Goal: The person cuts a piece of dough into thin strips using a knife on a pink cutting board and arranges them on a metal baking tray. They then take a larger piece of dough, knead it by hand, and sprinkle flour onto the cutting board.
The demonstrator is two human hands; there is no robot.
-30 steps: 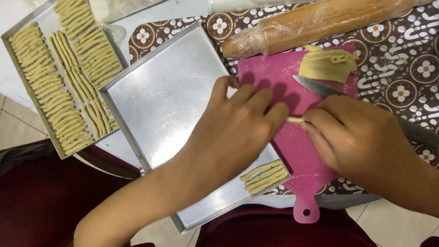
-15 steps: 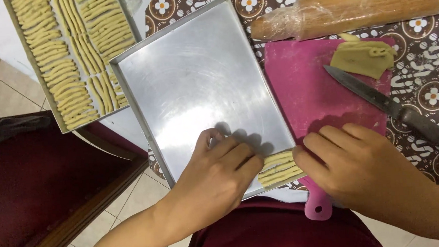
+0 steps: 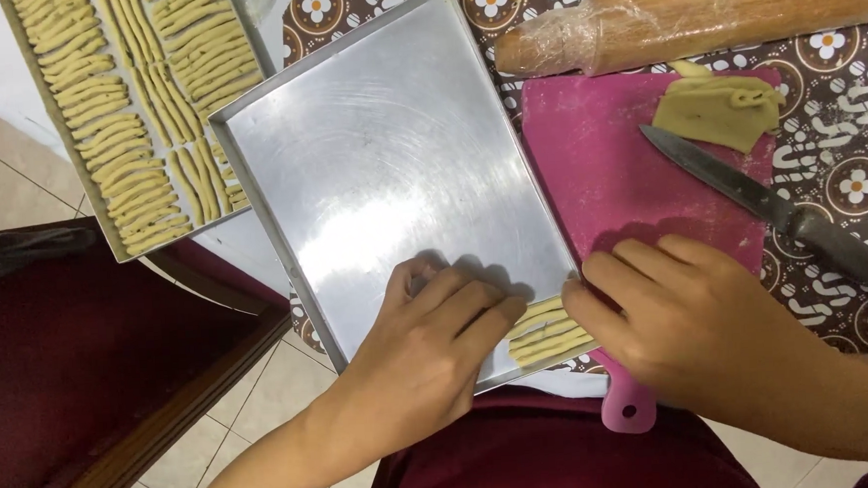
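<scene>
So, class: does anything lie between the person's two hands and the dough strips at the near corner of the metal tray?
Nothing visible does. The left hand and right hand both rest against the dough strips in the near corner of the metal tray, fingertips touching them from either side.

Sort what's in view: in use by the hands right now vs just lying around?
In use:
- left hand and right hand, both at the dough strips
- empty tray, holding those strips at its near corner

Lying about:
- full tray of strips
- knife
- dough slab
- pink board
- rolling pin
- tablecloth
</scene>
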